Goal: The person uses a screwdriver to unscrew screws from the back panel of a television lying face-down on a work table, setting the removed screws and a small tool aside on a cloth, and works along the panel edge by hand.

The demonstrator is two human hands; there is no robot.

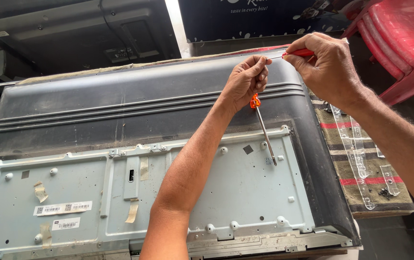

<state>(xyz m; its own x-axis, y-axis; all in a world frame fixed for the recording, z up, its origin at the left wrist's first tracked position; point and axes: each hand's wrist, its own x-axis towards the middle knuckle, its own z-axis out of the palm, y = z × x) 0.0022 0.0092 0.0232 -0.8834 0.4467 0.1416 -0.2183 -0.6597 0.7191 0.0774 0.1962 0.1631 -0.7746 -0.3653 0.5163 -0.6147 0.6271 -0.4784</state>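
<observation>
Near the far edge of the TV back: both hands meet here, close to the far right corner.
Left hand (246,79): closed in a fist around the orange-handled screwdriver (263,130), with the fingertips up by the tip of the other tool.
Orange-handled screwdriver: it hangs from the left fist. Its long metal shaft points down toward the near edge and a little to the right. The tip is over the silver metal plate (245,192).
Right hand (327,67): pinched shut on the red-handled screwdriver (297,53).
Red-handled screwdriver: it lies almost flat, along the far edge. Its thin tip points left, at the left fingers.
TV back (144,101): big, dark grey and dusty, lying flat.
Striped cloth (351,159): past the right edge of the TV back, with clear plastic strips (356,159) on it.
Red plastic chair (400,38): beyond the far right corner.
</observation>
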